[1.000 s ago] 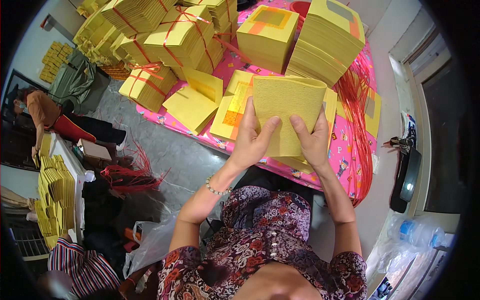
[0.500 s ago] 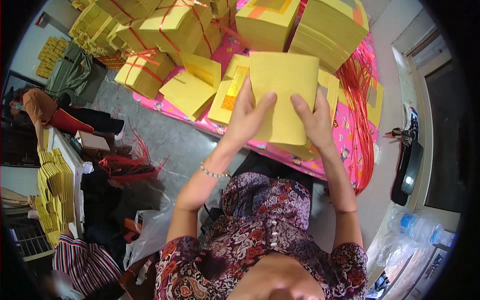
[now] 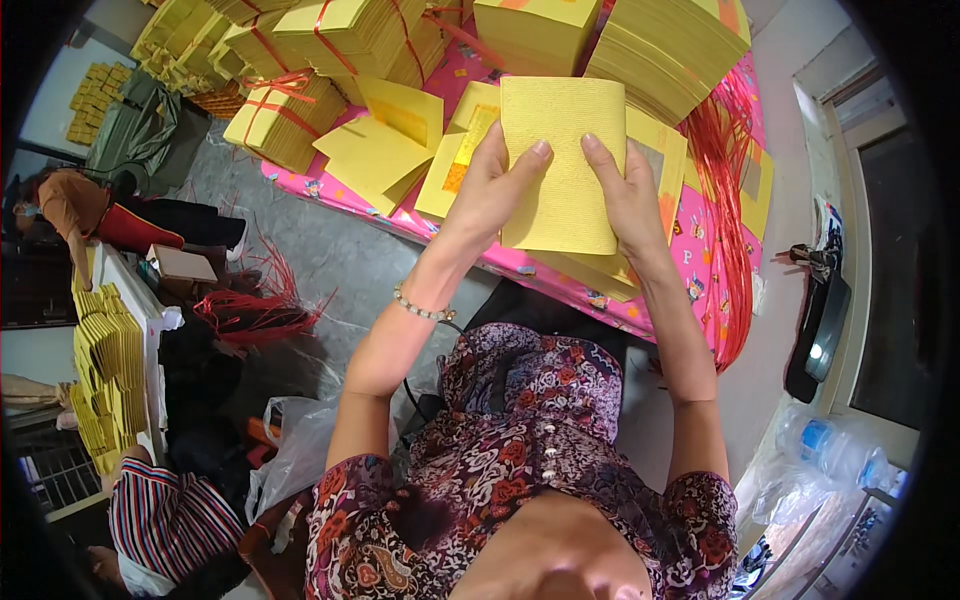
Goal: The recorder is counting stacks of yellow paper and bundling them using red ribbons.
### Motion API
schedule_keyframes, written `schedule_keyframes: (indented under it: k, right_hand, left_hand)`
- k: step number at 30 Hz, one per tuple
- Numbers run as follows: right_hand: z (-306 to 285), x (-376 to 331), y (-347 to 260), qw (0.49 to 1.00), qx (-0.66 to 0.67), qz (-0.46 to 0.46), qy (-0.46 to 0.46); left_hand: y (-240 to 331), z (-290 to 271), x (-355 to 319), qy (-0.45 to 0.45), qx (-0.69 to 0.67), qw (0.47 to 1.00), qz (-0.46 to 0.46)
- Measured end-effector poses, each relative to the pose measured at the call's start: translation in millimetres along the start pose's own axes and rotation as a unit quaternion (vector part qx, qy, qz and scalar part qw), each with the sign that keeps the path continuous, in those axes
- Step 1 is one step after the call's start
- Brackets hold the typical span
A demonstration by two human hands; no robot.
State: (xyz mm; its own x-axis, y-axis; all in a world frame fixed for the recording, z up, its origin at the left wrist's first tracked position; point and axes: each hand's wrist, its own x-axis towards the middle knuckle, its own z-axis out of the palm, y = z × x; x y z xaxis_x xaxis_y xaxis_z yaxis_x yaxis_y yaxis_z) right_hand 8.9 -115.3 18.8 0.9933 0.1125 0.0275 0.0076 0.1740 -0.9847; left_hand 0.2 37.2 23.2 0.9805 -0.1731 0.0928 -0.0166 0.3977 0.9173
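A stack of yellow paper (image 3: 562,200) is held over the near side of the pink-covered table (image 3: 690,255). My left hand (image 3: 490,195) grips its left edge and my right hand (image 3: 634,200) its right edge, both thumbs lying on the ridged top face. The fingers beneath are hidden. More yellow paper lies flat below and behind the held stack, some of it with an orange patterned patch (image 3: 464,168). Left of it, a partly opened yellow fold (image 3: 375,165) rests on the cloth.
Tall yellow paper blocks (image 3: 530,30) and bundles tied with red ribbon (image 3: 285,120) line the far side. Loose red ribbons (image 3: 735,200) hang over the table's right. At far left, a person (image 3: 75,205) leans by a white table; another in stripes (image 3: 170,515) sits lower left.
Both hands have moved the paper stack slightly away from me and a little left. It looks more tilted, and its ridged surface now shows clearly.
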Motion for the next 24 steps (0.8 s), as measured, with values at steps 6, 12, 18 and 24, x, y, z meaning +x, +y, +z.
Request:
schedule_keyframes:
  k: [6, 12, 18, 24]
  right_hand:
    - [-0.1, 3.1, 3.5, 1.000, 0.009, 0.012, -0.001]
    - [0.2, 2.7, 5.1, 1.000, 0.017, 0.021, 0.010]
    - [-6.0, 6.1, 4.2, 0.996, 0.046, 0.070, -0.005]
    - [-7.2, 7.9, 2.9, 0.998, 0.049, -0.046, 0.004]
  left_hand:
    - [-2.6, -0.1, 2.9, 0.017, 0.017, 1.000, -0.016]
    - [-7.8, -3.1, 5.7, 0.023, 0.021, 0.999, -0.038]
    - [-8.1, -6.3, 7.1, 0.008, 0.019, 0.999, -0.037]
    - [-9.0, -6.0, -3.2, 0.003, 0.056, 0.998, 0.029]
